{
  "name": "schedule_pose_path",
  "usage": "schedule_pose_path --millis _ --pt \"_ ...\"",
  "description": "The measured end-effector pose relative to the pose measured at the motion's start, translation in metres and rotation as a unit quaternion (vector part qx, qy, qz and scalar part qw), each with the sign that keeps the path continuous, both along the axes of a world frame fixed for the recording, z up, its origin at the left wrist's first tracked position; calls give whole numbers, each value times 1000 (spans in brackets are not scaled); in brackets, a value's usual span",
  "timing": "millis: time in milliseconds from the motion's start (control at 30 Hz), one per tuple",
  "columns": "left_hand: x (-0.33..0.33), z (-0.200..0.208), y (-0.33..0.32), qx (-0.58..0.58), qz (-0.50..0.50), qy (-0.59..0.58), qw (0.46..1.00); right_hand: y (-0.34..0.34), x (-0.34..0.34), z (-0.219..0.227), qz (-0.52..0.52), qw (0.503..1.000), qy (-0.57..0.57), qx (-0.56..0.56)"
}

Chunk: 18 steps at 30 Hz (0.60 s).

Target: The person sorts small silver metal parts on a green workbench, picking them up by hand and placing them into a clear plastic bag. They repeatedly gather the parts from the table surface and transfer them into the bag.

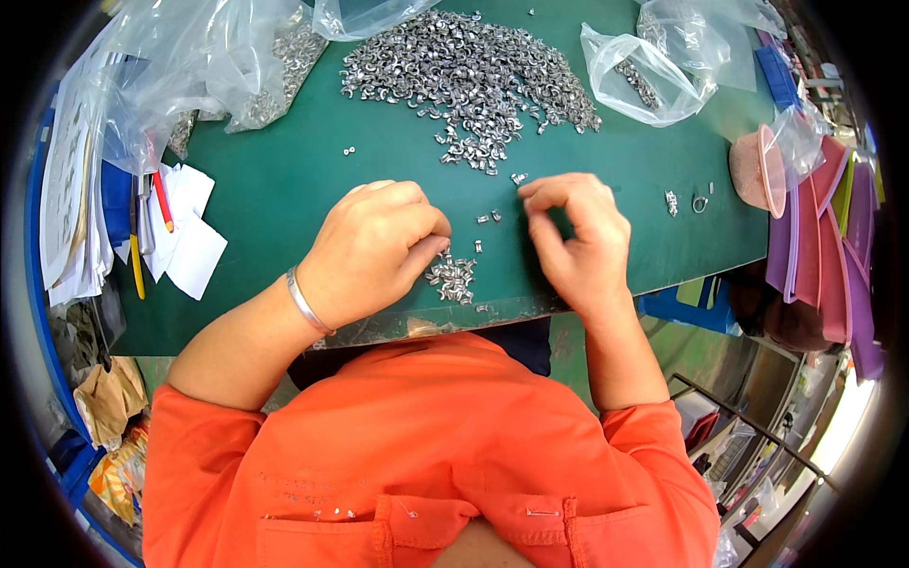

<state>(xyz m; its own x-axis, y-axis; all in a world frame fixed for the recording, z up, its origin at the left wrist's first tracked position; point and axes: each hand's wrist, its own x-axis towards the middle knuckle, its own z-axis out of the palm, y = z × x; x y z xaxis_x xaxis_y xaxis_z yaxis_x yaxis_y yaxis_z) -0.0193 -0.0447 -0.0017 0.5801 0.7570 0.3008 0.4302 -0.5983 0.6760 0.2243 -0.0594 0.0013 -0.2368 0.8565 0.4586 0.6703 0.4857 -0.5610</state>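
Observation:
My left hand (pixel 374 248) is closed, thumb and fingertips pinched together at the far edge of a small pile of curved metal pieces (pixel 453 280). What sits between those fingertips is too small to make out. Across from it, my right hand (pixel 579 232) has its fingers curled in, their tips beside a small metal piece (pixel 518 178). Whether the right fingertips grip anything is hidden. Between the hands lie a few loose metal pieces (pixel 495 216). A large heap of the same silvery curved pieces (pixel 464 71) spreads over the far part of the green table (pixel 284 189).
Plastic bags of metal parts (pixel 204 66) stand far left, and an open clear bag (pixel 644 80) lies far right. Papers (pixel 194 241) and pens (pixel 139 260) are at left. A pink plastic cup (pixel 756 170) stands on the right edge, near a small ring (pixel 700 204).

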Motion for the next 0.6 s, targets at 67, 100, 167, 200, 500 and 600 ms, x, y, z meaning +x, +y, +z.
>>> schedule_pose_path --millis 67,100,167,200,500,600 --pt "0 -1 -1 1 0 2 1000 6 3 -2 -39 999 -11 21" --pt "0 -1 -1 0 2 3 1000 8 2 -3 -30 999 -15 18" --pt "0 1 -1 -2 1 3 1000 12 -1 -6 -1 998 -41 36" --pt "0 1 -1 -3 0 4 1000 12 -3 -7 13 997 -55 45" --pt "-1 1 -1 -2 2 2 1000 9 6 -2 -51 998 16 18" --pt "0 1 -1 -1 1 6 1000 12 0 -3 -23 999 24 0"
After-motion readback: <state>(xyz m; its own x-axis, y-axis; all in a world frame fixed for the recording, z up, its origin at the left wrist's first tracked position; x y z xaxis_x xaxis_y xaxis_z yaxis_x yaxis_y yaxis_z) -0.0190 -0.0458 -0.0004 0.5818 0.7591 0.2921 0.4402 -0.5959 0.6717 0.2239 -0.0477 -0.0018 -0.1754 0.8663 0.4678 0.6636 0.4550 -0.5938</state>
